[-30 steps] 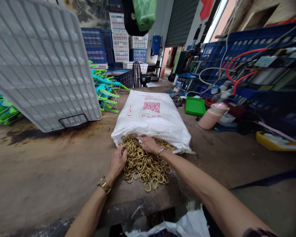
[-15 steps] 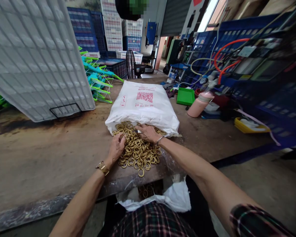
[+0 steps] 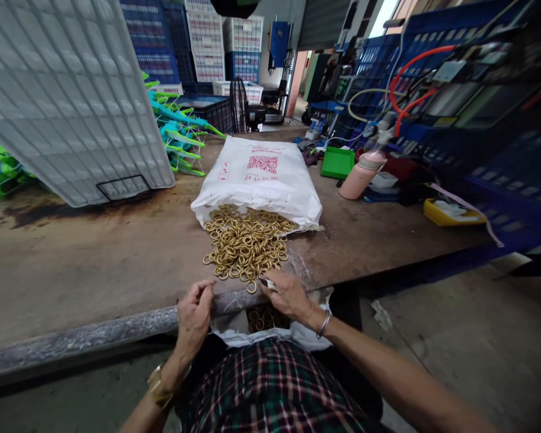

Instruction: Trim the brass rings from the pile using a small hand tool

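Observation:
A heap of brass-coloured rings (image 3: 247, 243) spills from the mouth of a white printed sack (image 3: 252, 174) onto the table. My left hand (image 3: 196, 310) is at the table's front edge, left of the heap, its fingers curled together; whatever they hold is too small to name. At the heap's front right, my right hand (image 3: 286, 294) pinches a small dark-and-white object by one loose ring. Below the edge, more rings (image 3: 261, 317) lie in an open white bag (image 3: 313, 334) by my lap.
A large white plastic crate (image 3: 85, 108) leans at the left, beside green and teal plastic pieces (image 3: 180, 135). On the right are a green tray (image 3: 337, 162), a pink bottle (image 3: 363, 175) and a yellow tray (image 3: 453, 213). Hoses and blue crates stand behind.
Both hands have moved back from the sack's mouth toward the table's front edge. Some rings have shifted, and the view has tilted lower.

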The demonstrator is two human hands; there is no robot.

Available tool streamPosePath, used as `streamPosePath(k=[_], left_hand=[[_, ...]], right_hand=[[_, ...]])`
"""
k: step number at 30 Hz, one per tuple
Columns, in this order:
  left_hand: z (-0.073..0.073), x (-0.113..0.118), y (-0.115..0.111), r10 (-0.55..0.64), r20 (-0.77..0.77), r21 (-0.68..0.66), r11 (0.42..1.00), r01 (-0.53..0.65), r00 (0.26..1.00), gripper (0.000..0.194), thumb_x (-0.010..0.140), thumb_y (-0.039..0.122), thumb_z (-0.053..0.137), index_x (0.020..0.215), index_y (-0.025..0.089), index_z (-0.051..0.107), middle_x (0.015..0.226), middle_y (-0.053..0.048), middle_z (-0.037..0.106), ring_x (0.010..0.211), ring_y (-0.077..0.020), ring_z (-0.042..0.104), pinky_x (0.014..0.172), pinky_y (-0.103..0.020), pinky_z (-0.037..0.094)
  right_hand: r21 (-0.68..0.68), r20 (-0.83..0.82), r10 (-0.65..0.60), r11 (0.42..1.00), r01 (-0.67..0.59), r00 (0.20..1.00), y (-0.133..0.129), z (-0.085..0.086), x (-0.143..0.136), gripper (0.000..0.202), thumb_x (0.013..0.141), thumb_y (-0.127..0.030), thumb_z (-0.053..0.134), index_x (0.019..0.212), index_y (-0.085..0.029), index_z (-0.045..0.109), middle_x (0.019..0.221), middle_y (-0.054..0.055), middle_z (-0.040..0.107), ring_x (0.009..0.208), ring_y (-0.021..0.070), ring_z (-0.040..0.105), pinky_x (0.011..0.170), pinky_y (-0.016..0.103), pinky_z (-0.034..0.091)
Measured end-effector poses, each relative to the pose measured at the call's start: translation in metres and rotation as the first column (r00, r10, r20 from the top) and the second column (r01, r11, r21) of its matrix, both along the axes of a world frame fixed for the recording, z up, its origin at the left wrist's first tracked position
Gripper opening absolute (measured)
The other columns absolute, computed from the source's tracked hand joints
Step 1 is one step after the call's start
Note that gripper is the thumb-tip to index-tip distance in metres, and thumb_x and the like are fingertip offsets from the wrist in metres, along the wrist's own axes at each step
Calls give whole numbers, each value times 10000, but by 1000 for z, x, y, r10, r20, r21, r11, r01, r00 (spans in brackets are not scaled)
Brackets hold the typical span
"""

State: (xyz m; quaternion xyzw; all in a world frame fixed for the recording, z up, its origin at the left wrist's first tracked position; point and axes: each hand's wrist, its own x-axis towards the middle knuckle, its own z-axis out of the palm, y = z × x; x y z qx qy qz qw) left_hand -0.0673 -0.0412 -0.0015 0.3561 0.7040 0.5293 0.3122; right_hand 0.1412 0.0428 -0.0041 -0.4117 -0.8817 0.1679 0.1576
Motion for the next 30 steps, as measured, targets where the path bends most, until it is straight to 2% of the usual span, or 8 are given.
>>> streamPosePath(k=[3,8,15,19,25,30], left_hand=[[0,20,-13,-64,58,-12,998,65,996,277,713,422,585,793,167,660,578,8,561,558,-143,512,491,-224,376],[-2,36,-17,-208,141,-26,976,214,968,272,715,405,585,805,155,648,574,18,547,506,-117,464,462,-217,345],[-9,38,-14,-258,265,-49,959,280,929,309,739,424,568,865,143,590,552,53,476,434,-77,371,420,-200,284],[-7,39,-9,-250,263,-71,958,277,932,312,735,437,560,858,151,579,535,59,470,413,-80,374,406,-202,287],[0,43,-4,-226,216,-90,964,250,950,298,700,447,565,787,163,591,491,63,467,401,-97,413,413,-216,318],[5,46,-4,-219,173,-110,964,240,960,279,685,427,561,773,165,601,465,58,475,403,-113,442,427,-230,341]], right_hand=[[-35,118,-156,986,161,981,-22,-1,-15,158,869,-325,483,839,-191,562,823,40,653,740,165,590,620,243,324],[-28,244,-266,959,281,933,-23,5,-40,202,840,-342,519,981,-198,526,908,59,669,769,206,623,599,273,313],[-67,283,-251,958,280,926,-20,0,-38,177,853,-249,449,1021,-209,490,962,65,658,823,212,617,643,287,319],[-91,270,-226,962,258,936,-21,-1,-33,192,841,-201,424,1015,-216,504,957,53,655,818,199,602,652,281,316],[-100,164,-168,977,186,972,-21,0,-21,225,813,-147,419,991,-216,539,1000,44,632,848,178,575,665,263,327],[-76,159,-197,974,211,967,-26,-2,-14,183,849,-270,480,1016,-219,534,1025,51,613,852,183,572,662,263,336]])
